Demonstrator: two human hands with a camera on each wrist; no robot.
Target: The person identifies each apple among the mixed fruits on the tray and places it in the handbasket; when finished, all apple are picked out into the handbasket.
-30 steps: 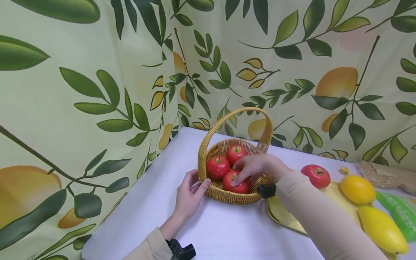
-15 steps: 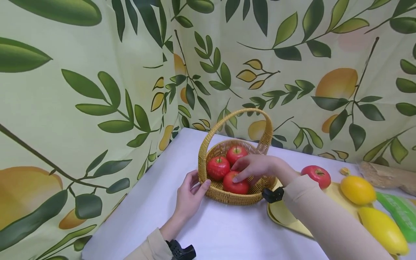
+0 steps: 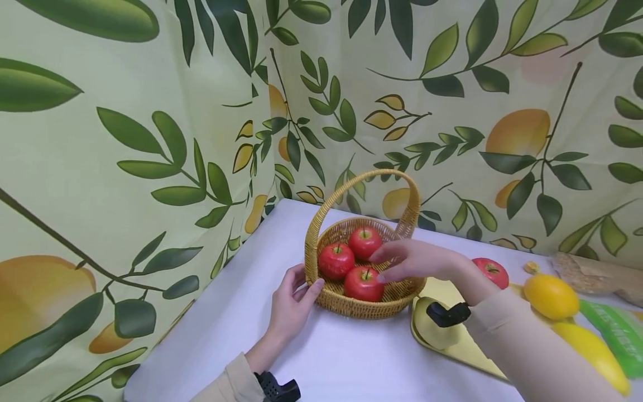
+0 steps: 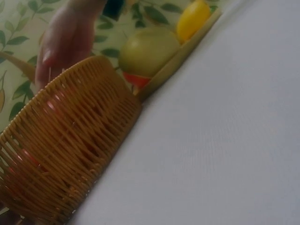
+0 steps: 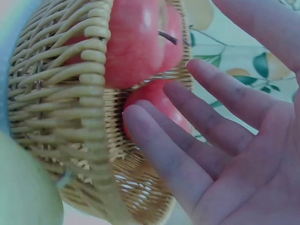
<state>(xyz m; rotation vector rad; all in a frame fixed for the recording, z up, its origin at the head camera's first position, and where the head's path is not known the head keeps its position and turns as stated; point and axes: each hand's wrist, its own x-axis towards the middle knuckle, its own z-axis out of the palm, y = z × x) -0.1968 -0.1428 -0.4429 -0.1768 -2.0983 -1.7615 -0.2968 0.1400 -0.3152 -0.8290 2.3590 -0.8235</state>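
Observation:
A wicker basket [image 3: 361, 310] with a tall arched handle stands on the table and holds a left apple [image 3: 335, 262], a back apple [image 3: 365, 241] and a front apple [image 3: 363, 286], all red. My left hand [image 3: 290, 306] grips the basket's left side by the foot of the handle, thumb at the front; its other fingers are partly hidden. Over the basket's right rim, my right hand [image 3: 427, 259] hovers with loosely extended fingers and holds nothing. In the right wrist view, the fingers [image 5: 164, 154] look apart from the apples in the basket [image 5: 93, 70].
Right of the basket lies a yellow tray [image 3: 477, 354] bearing an olive-green fruit [image 3: 432, 329], a red apple [image 3: 492, 272], an orange-yellow fruit [image 3: 551, 296] and a long yellow fruit [image 3: 598, 352]. Beyond it are a green packet [image 3: 610, 329] and a brown bag [image 3: 588, 272].
My right hand has let go of the front apple and drawn back to the right, its fingers spreading. The left hand has stayed on the basket.

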